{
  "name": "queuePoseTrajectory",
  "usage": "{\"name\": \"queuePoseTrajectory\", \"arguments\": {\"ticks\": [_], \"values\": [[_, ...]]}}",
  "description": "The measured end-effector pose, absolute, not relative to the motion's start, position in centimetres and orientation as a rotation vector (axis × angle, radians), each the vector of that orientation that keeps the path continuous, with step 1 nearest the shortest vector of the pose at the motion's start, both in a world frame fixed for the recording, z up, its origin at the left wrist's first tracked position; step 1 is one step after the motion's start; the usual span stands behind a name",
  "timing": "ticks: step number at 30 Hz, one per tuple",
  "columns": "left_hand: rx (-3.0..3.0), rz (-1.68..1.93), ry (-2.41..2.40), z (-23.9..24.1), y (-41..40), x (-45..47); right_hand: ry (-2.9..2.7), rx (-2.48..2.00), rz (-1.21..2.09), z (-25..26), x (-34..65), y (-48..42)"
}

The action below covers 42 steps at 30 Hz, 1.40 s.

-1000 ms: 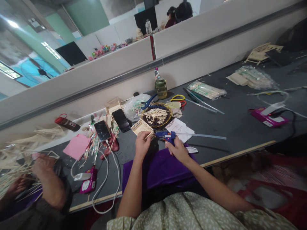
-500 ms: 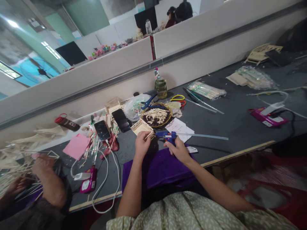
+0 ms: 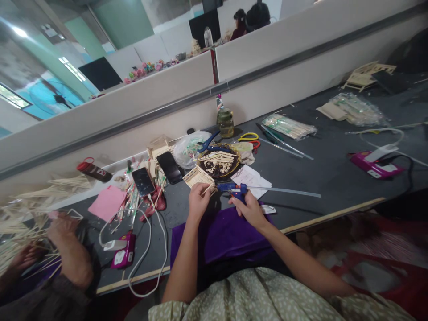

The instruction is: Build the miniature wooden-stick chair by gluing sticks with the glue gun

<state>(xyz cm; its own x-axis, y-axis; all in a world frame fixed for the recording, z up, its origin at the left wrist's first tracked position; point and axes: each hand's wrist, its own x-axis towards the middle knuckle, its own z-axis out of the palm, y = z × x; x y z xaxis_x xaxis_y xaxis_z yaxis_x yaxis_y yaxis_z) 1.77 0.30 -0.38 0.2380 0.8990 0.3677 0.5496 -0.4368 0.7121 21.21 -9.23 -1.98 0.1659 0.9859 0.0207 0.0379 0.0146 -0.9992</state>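
Observation:
Between the fingers of my left hand is the near right corner of a small wooden-stick frame. My right hand is wrapped round the handle of a blue hot glue gun, its nozzle pointing left at that corner. A long clear glue stick sticks out of the gun's back. Just beyond lies a round basket with short wooden sticks and small pieces. Whether the nozzle touches the wood is too small to tell. A purple cloth lies under my wrists.
White papers, blue pliers, yellow-and-red scissors and a glass jar surround the basket. Two phones lie left. White cables run from a magenta power strip. At far left a co-worker's hands handle sticks.
My hands, the stick frame and the glue gun keep nearly the same place. The whole view has shifted very slightly. The co-worker's hand at far left has moved a little.

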Motion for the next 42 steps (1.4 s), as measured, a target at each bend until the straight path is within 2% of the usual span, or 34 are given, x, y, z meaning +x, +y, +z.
{"name": "queuePoseTrajectory", "arguments": {"ticks": [27,35,42], "values": [[2.095,1.072,1.325,-0.3,0.3,1.9,-1.120,-1.313,1.055,-1.3,21.3,-9.3],[2.089,1.068,1.345,-0.2,0.1,1.8,-0.936,-1.075,1.188,-0.9,22.2,-9.2],[2.116,1.063,1.346,-0.3,0.1,1.9,-0.863,-1.078,1.152,-0.5,23.7,-9.2]]}}
